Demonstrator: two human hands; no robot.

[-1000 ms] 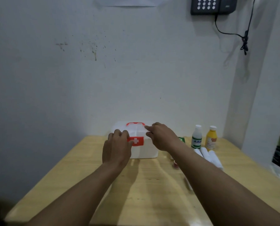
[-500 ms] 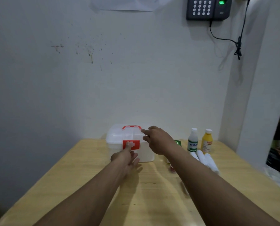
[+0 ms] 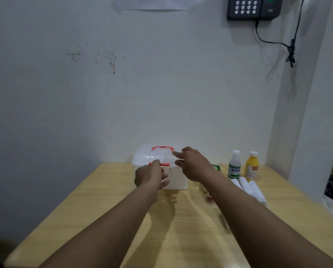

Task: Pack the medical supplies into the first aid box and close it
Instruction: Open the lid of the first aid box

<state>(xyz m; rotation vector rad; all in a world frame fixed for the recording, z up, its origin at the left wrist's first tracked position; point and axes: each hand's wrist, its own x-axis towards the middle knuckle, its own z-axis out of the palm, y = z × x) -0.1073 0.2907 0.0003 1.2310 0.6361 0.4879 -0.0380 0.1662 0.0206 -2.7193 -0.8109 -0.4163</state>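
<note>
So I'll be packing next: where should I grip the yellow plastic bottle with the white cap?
Probably around the yellow plastic bottle's body from its open right side: it stands upright, and the white bottle crowds its left.

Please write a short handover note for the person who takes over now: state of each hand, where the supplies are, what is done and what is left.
Left hand: fingers on the red latch at the front of the first aid box.
Right hand: on the lid's right side, grasping nothing.
Box: at the back of the table, lid down.
Supplies: white bottle, yellow bottle, white rolls, green packet and a small red item, all on the table right of the box.
Done: nothing visibly packed.
Left: open the box, pack everything, close it.
</note>
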